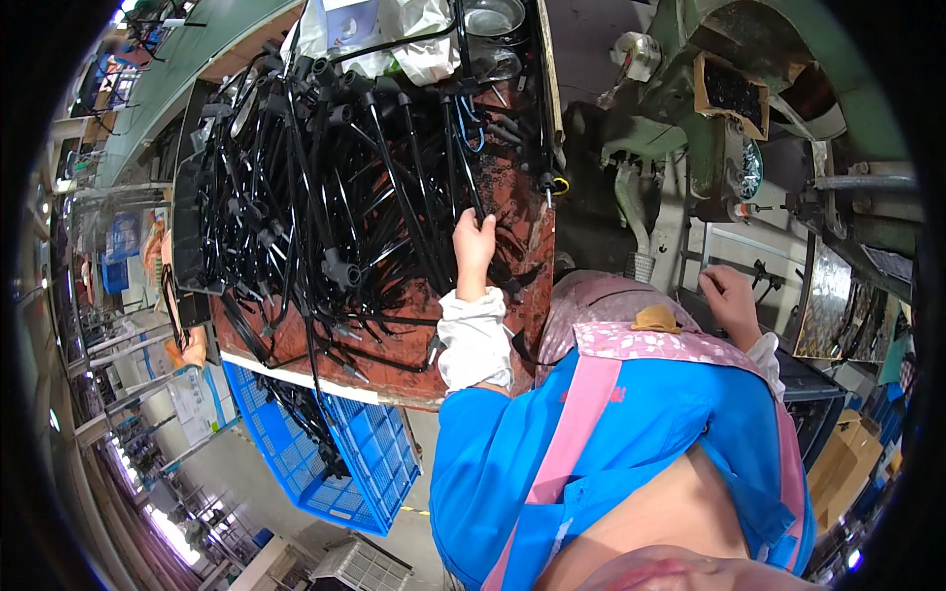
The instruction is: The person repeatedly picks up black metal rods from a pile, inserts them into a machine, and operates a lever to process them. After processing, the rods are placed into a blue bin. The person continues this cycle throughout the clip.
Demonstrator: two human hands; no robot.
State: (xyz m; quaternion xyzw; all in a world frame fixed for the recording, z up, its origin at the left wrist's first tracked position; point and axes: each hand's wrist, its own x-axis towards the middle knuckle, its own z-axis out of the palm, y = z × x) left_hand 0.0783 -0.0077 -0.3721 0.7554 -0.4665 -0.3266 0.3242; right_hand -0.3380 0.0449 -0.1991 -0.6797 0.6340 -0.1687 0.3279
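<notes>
My left hand (475,246) reaches over the bench, thumb and fingers closed round the lower end of a thin black tube (468,167). A heap of similar black bent tubes (335,197) with thick black end fittings lies just left of it. Off the bench to the right, my right hand (727,295) is held in front of the machine with its fingers curled. Whether anything is inside those fingers is hidden. A small dark pronged part (764,279) shows just beyond it; I cannot tell if the two touch.
The reddish bench top (394,374) is worn. Below its near left edge stands a blue crate (370,463) with more black parts. A green machine (670,138) rises at right, bearing a small box (731,94) of dark pieces. Another person's hand (194,347) is at far left.
</notes>
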